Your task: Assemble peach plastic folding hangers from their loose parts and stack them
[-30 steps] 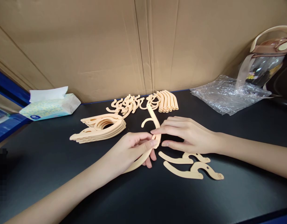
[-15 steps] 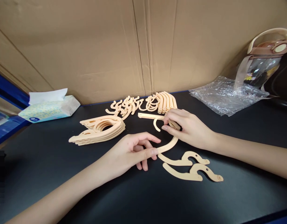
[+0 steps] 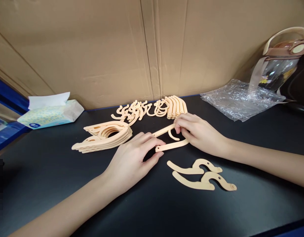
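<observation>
Since half a second ago both hands have folded the hanger [image 3: 170, 138] shut: its two arms, which then lay spread in a long curve, now lie close together like a narrow V, the hook curling between them. It rests on the bench [image 3: 68, 184] just in front of the hook pile [image 3: 152, 109]. The left hand [image 3: 132, 161] has shifted forward; its fingers [image 3: 152, 142] pinch the near end of the lower arm between thumb and forefinger. The right hand [image 3: 200, 135] grips the hinge end, fingers bent round it, just in front of the hook pile.

Left of the hook pile a stack [image 3: 105, 135] of finished folded hangers lies on the bench. In front of the hook pile, nearer than the hands, two loose arms [image 3: 201, 176] lie side by side, apart from the held piece. Far left of the hook pile sits a tissue pack [image 3: 52, 112] with a sheet standing out of it. Right of the pile lies a crumpled clear bag [image 3: 238, 100], and behind that a water bottle [image 3: 280, 62] with a strap.

Dull black, the bench top has a blue edge. Brown cardboard [image 3: 105, 49] stands as a wall straight behind the hook pile, creased and seamed down the middle.
</observation>
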Demonstrator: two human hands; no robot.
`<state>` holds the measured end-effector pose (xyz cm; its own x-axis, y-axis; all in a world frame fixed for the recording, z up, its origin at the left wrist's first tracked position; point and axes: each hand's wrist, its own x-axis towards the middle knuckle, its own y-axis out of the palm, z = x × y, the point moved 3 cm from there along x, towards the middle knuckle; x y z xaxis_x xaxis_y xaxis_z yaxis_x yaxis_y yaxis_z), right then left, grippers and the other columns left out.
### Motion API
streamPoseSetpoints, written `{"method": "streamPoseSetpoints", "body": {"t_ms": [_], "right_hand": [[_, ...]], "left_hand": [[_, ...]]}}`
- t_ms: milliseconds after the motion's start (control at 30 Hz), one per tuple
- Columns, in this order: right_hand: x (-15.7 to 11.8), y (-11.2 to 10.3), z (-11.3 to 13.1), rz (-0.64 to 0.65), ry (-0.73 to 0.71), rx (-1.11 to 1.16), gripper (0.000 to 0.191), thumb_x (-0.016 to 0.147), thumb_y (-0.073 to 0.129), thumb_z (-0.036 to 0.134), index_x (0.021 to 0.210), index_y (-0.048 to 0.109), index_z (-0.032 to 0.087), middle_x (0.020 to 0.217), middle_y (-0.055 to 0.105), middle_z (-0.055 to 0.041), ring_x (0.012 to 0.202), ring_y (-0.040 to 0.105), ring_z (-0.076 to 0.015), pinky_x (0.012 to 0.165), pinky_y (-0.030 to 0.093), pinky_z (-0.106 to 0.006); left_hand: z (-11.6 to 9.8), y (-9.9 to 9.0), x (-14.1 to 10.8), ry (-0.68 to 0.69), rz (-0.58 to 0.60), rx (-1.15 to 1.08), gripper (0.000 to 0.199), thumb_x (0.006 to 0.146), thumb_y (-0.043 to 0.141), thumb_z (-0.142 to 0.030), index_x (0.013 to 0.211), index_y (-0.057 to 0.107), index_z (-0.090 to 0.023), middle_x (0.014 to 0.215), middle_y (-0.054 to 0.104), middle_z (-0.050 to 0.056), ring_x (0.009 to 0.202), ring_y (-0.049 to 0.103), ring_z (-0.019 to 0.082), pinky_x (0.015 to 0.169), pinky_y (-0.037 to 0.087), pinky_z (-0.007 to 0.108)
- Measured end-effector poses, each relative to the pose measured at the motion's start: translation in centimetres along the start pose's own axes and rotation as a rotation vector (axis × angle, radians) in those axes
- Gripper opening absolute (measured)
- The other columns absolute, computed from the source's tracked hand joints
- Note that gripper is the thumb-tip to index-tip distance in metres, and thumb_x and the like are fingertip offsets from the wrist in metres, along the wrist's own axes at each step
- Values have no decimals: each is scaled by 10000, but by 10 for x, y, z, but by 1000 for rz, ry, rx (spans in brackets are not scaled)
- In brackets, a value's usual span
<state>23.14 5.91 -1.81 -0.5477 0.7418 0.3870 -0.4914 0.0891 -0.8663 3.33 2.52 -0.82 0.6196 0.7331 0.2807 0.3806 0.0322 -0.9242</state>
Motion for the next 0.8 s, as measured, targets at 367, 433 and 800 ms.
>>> {"method": "streamPoseSetpoints", "body": {"t_ms": [367,433,800], "right_hand": [[0,1,1,-9,-22,23,221,787,389,-13,845,408,199,851,542,-24,805,487,-174,761,381,-292],[0,2,2,-2,-34,3,214,784,399,-3,858,410,197,864,541,-24,807,488,-173,764,375,-293],[1,2,2,1,-26,3,188,758,423,24,824,402,199,834,528,-18,786,478,-170,741,366,-290]], "left_hand": [[-4,2,-2,53,17,-67,223,903,503,-172,1075,630,-234,997,604,-8,891,549,142,712,440,263],[-4,1,-3,71,7,-43,234,909,504,-178,1095,630,-245,985,605,-10,865,534,146,690,433,268],[-3,3,-3,124,-22,-45,201,936,523,-186,1110,621,-209,1003,628,-5,876,515,144,727,430,265]]}}
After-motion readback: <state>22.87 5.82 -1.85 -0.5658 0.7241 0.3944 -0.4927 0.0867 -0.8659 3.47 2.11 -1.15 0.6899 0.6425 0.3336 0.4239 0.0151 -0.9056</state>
